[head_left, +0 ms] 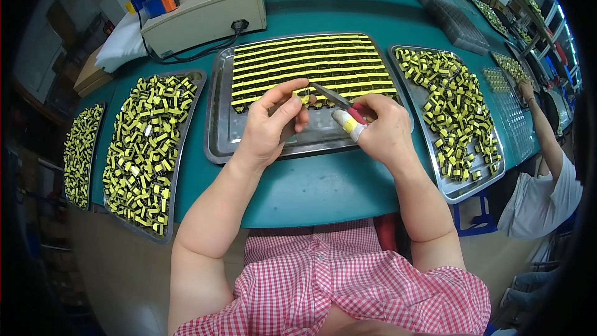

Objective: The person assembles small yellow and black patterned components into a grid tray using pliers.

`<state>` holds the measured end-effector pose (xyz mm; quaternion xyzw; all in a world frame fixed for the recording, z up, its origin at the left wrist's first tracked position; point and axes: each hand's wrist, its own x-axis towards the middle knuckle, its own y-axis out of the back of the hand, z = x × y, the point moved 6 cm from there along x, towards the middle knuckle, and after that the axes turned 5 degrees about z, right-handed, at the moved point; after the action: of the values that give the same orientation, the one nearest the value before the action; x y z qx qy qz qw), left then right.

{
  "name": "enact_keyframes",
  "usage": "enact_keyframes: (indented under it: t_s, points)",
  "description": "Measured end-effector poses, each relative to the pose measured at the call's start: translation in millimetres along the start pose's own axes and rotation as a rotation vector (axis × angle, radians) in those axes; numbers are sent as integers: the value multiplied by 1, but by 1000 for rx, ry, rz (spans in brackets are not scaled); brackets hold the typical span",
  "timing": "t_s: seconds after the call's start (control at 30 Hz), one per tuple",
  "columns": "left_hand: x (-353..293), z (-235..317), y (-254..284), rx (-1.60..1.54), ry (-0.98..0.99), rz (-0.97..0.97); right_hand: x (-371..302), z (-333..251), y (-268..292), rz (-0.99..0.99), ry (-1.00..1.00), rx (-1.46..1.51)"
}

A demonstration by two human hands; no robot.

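Over the near edge of the central metal tray [219, 126], my left hand [272, 118] pinches a small yellow-and-black component [303, 94] between thumb and fingers. My right hand [384, 126] is closed on a red-handled tool [339, 99] with a narrow dark metal end, its tip beside the component. Whether it is scissors or pliers, I cannot tell. White and yellow wrapping [349, 126] covers part of my right thumb. Behind my hands, rows of matching yellow-and-black components [305, 62] stand packed side by side in the tray.
Loose components fill a tray [177, 168] on the left, another [84, 149] farther left, and a tray [453, 190] on the right. A beige machine [205, 16] with a black cable stands at the back left. Clear plastic trays [451, 19] lie back right. Co-workers [541, 193] sit along the right.
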<state>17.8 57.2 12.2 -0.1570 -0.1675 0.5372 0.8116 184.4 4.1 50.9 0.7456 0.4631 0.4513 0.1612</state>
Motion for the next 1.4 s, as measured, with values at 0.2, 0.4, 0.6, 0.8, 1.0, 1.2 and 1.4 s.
enact_keyframes:
  t_s: [0.2,0.4,0.6,0.8,1.0,1.2,1.4]
  points:
    - [1,2,4,58,-107,69,-1,-4,2,44,77,-2]
    - [0,3,7,106,-121,38,-2,-6,2,62,112,-4]
    - [-1,5,6,154,-149,51,-3,-7,2,56,128,-14]
    - [0,5,5,137,-166,67,-3,-6,1,53,136,-19]
    - [-1,7,4,172,-191,65,-3,-6,2,47,140,-26]
    - [-1,9,4,191,-211,69,-3,-5,1,38,126,-16]
    - [-2,11,3,243,-243,68,-3,-5,1,33,124,-30]
